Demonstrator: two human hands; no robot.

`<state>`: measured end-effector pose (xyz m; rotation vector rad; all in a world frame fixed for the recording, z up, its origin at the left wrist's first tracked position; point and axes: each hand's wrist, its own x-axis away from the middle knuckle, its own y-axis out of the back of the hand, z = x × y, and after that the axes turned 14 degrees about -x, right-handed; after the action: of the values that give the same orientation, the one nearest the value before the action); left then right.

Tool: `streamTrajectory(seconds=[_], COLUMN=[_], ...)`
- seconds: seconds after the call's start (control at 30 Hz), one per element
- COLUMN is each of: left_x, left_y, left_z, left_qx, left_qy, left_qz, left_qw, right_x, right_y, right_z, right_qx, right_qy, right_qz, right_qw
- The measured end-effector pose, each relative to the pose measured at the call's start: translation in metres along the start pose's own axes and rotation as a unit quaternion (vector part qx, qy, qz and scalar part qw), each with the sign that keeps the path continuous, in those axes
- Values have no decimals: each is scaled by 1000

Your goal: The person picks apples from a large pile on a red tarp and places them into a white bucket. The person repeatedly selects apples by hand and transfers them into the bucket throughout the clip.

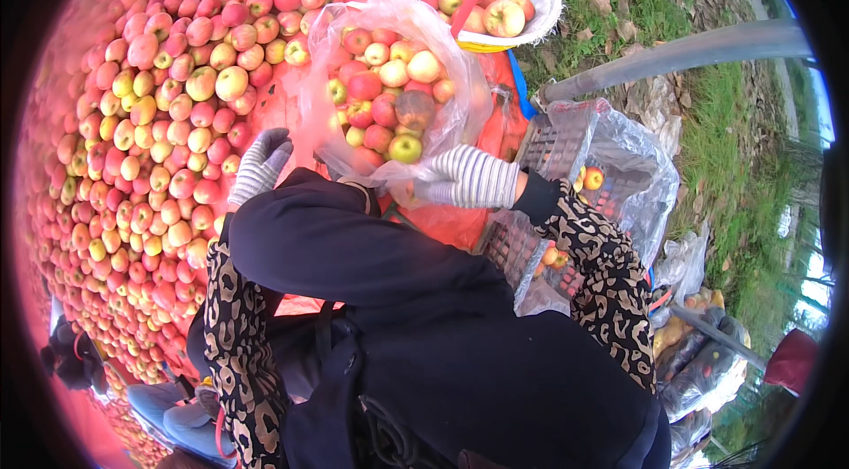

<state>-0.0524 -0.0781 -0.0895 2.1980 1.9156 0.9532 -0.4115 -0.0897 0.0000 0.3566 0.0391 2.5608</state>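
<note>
A clear plastic bag [469, 81] full of red and yellow-green apples [385, 108] stands wide-mouthed before me on a red sheet. At its near right rim lies my right hand [467, 177], in a striped knit glove, its fingers closed on the film. My left hand [261, 164], gloved likewise, is left of the bag, beside the large heap of apples [199, 84]; its fingers are curled and partly hidden from view, and I cannot tell whether it holds anything. One brownish, dull apple [415, 110] is among those in the bag.
Beyond the bag is a white-lined bucket [544, 11] of apples with a red handle. Plastic-lined crates [564, 131] holding a few apples stand right, under a curved metal pipe [676, 58]. Filled bags [703, 363] lie lower right. Another person's legs [179, 412] are at lower left.
</note>
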Motion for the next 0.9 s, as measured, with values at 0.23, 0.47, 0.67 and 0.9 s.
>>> streamTrajectory(seconds=[0.23, 0.47, 0.67, 0.9], left_x=[1, -10, -14, 15], left_y=[8, -14, -31, 47], left_z=[-54, 3, -20, 22], left_qx=[-414, -642, -620, -578], left_qy=[-239, -290, -204, -262], left_qz=[13, 129, 112, -14], left_qw=[878, 698, 749, 773], right_x=[-16, 40, 87, 151], right_y=[5, -29, -43, -42], right_z=[81, 145, 144, 208], right_qx=[106, 24, 68, 138], right_qy=[138, 83, 13, 80], right_qz=[-37, -30, -58, -96], right_qw=[984, 996, 996, 983])
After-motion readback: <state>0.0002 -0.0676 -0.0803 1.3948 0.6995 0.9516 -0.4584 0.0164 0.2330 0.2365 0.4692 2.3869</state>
